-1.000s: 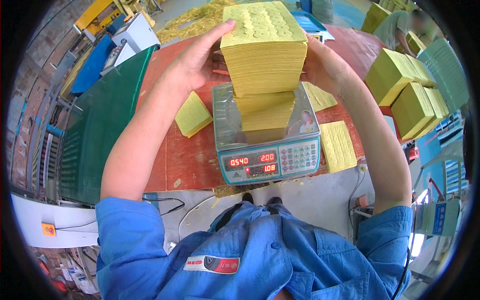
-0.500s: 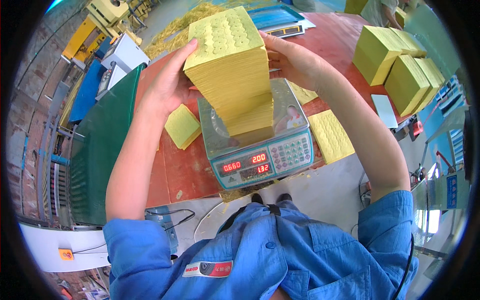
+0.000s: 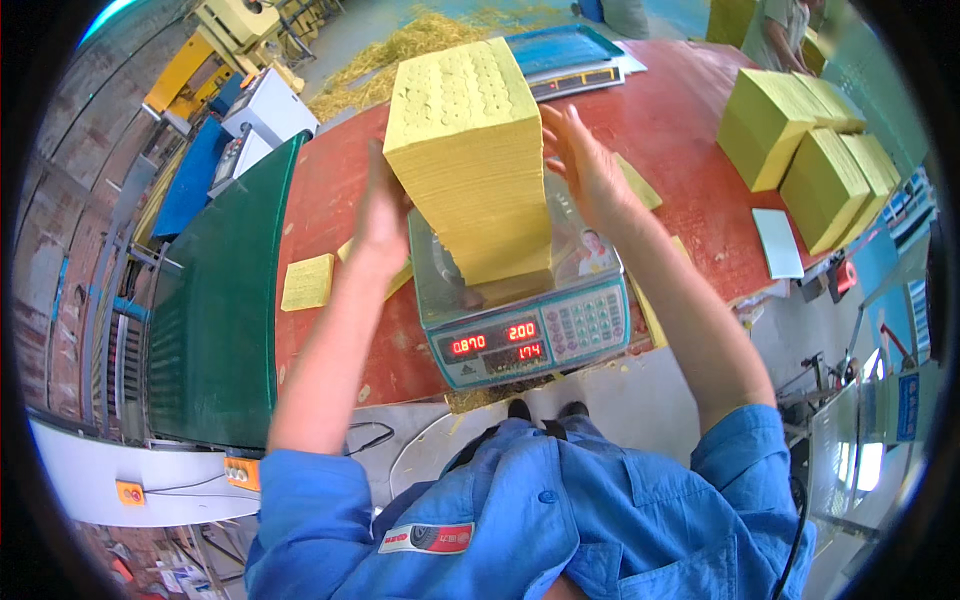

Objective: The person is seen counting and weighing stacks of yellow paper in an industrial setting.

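A tall stack of yellow paper sheets (image 3: pixel 475 195), its top sheet marked with rows of scalloped cuts, stands on a teal-framed electronic scale (image 3: pixel 425 290). Red digits glow on the scale's front panel. My left hand (image 3: pixel 382 220) is upright at the stack's left side, fingers straight; whether it touches the paper I cannot tell. On the other side, my right hand (image 3: pixel 592 170) is open with fingers spread, a little off the stack's right face. Neither hand grips anything. A small yellow pile (image 3: pixel 307 283) lies left of the scale, and more sheets are partly hidden behind my forearms.
Several yellow paper blocks (image 3: pixel 765 125) stand at the right of the red table (image 3: pixel 665 110), near a pale flat slab (image 3: pixel 777 243). A second scale with a blue tray (image 3: pixel 565 52) sits at the back. A green panel (image 3: pixel 215 320) borders the left; another person (image 3: pixel 780 35) is at far right.
My hands have slid down and loosened from the stack, the right one moving off its face. The scale's displayed reading has risen. A small pile at left now shows.
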The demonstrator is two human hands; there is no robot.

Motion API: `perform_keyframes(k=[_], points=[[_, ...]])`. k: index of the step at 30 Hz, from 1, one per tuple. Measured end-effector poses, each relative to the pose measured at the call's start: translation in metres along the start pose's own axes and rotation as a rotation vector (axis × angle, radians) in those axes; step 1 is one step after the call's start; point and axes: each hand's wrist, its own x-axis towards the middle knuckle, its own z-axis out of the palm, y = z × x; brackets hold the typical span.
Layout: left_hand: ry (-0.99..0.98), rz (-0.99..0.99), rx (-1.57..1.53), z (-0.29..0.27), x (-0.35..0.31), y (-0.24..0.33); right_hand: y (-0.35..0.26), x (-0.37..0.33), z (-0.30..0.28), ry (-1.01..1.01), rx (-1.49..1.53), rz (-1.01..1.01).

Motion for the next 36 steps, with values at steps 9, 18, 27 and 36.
perform_keyframes(k=[9, 18, 27, 36], points=[[-0.006, -0.052, -0.472, 0.025, -0.005, -0.047, -0.005, -0.021, 0.05, -0.069, 0.127, 0.178], [0.0, -0.126, -0.391, 0.031, -0.008, -0.021, 0.001, -0.011, 0.044, -0.03, 0.023, 0.182], [0.228, 0.137, -0.249, -0.016, -0.055, -0.044, 0.02, -0.018, -0.006, -0.155, -0.043, -0.136], [0.369, 0.252, -0.276, 0.015, -0.121, -0.038, -0.009, -0.093, 0.025, -0.03, 0.016, -0.238]])
